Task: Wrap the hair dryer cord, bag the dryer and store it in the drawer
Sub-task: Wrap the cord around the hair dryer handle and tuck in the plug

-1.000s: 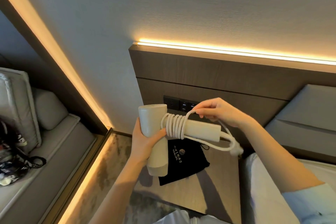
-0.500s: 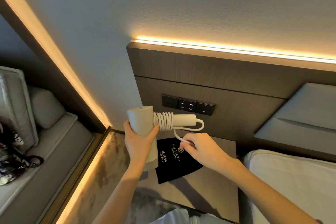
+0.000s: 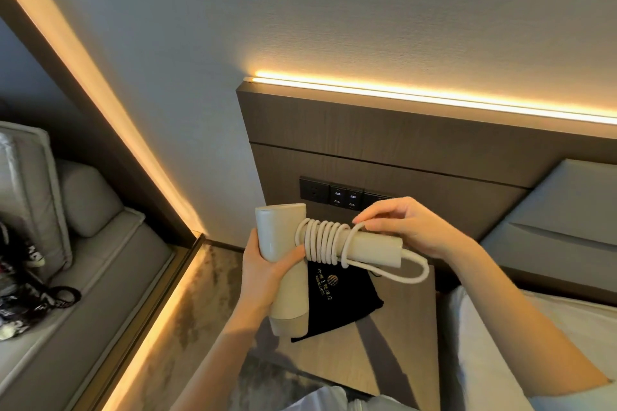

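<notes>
A cream hair dryer (image 3: 283, 264) is held upright in the air, its handle pointing right. My left hand (image 3: 267, 274) grips the barrel. Several turns of the cream cord (image 3: 322, 240) lie wound round the handle, and a loose loop hangs below the handle's end. My right hand (image 3: 404, 227) is above the handle and pinches the cord against it. A black drawstring bag (image 3: 337, 304) with gold print lies flat on the wooden bedside table (image 3: 394, 360), below the dryer. No drawer shows.
Behind the table rises a dark wood headboard panel with a switch and socket plate (image 3: 337, 195). A bed with white linen (image 3: 521, 344) is at the right. A grey cushioned bench (image 3: 83, 260) with a dark strapped bag (image 3: 23, 287) is at the left.
My right hand rose from below the handle to above it, carrying the cord round for another turn. The dryer stayed in my left hand.
</notes>
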